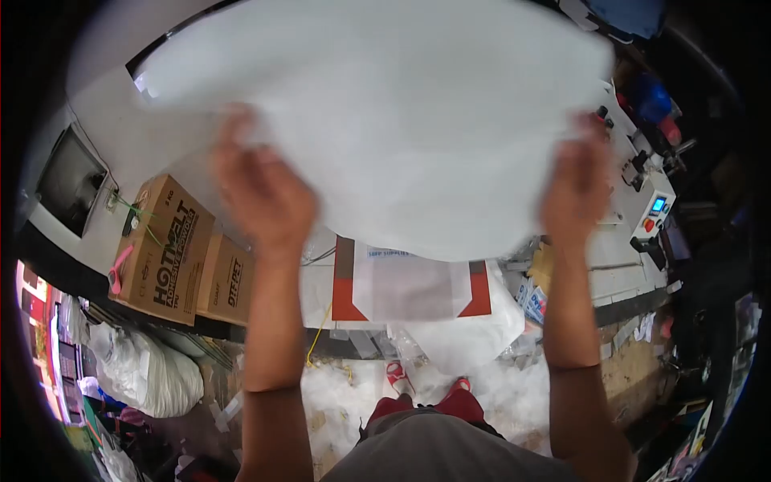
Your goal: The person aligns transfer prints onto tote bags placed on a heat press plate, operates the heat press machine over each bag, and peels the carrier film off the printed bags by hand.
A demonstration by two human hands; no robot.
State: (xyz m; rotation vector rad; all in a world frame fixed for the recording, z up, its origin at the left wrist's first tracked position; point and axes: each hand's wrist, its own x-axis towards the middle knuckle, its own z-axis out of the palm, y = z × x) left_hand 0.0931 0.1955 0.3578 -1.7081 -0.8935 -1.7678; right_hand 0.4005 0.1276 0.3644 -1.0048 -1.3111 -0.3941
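Observation:
A large white sheet (434, 145) is held up in front of me and fills the upper middle of the view. It is blurred, and I cannot tell whether it is paper, film or plastic. My left hand (269, 189) is closed at its left side, fingers curled and smeared by motion. At the opposite side, my right hand (577, 181) grips the sheet in the same way, its fingertips also blurred. Below the sheet's lower edge lies a whitish translucent sheet (409, 281) on a red and grey board (347, 301), with blue printing partly covered.
Two brown cardboard boxes, one printed "Hotmelt" (165, 249) and one "DTF-PET" (227, 277), stand left. A machine with a small blue display (658, 205) is right. A white plastic bag (148, 373) sits at lower left. White plastic (474, 333) hangs over the table's front edge.

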